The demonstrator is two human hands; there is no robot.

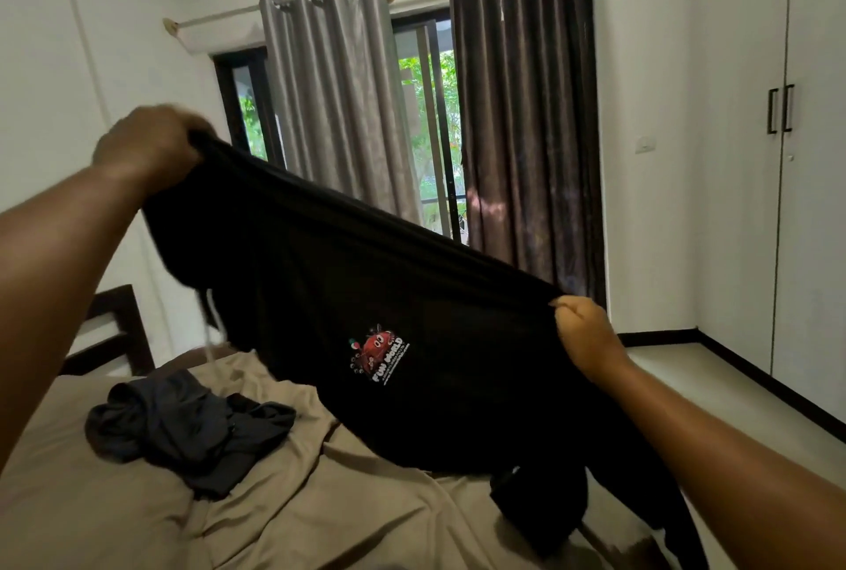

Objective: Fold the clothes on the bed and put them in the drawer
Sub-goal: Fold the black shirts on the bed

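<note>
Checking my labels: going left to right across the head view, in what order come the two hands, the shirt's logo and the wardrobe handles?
The left hand → logo on the black shirt → right hand → wardrobe handles.

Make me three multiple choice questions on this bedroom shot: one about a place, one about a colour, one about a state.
1. Where does the crumpled dark garment lie?
A. On the floor
B. On the bed sheet
C. In the wardrobe

2. What colour is the bed sheet?
A. White
B. Blue
C. Tan

3. How is the black shirt right now?
A. Held up, stretched between both hands
B. Folded flat on the bed
C. Hanging on the curtain rod

Answers:
1 B: it sits on the sheet, to the left of the shirt.
2 C: the sheet is plainly tan.
3 A: the left hand and the right hand each grip its upper edge.
</note>
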